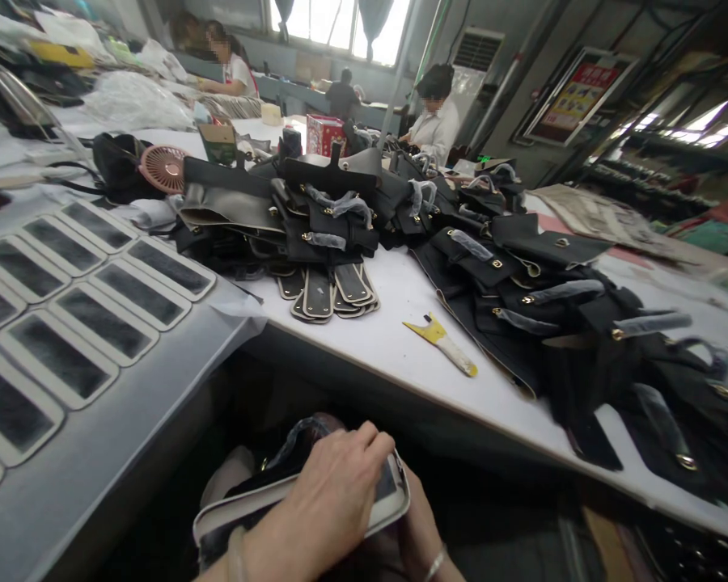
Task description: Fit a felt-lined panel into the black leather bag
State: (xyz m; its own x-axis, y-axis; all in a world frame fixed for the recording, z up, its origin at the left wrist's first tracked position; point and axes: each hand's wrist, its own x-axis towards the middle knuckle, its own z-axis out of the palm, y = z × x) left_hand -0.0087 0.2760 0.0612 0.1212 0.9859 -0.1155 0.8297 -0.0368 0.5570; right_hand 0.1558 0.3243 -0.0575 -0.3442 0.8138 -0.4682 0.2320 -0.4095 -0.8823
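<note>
In the lap area below the table edge is a black bag piece (pixel 243 517) with a cream-edged rectangular panel facing up. A plastic-wrapped handle shows just behind it. Across the panel lies my left hand (pixel 345 477), its fingers curled and closed on the right end near the cream rim. My right hand (pixel 421 517) grips that same end from the right side; most of its fingers are hidden behind the piece. Both wrists carry a bangle or bracelet.
Cream-edged black panels (pixel 103 319) lie in rows on the left table. Black handbags (pixel 552 299) with plastic-wrapped handles pile up ahead and right. Black tabs (pixel 319 293), a yellow-and-white tool (pixel 442 343) and a pink fan (pixel 162 168) lie nearby. Several people work farther back.
</note>
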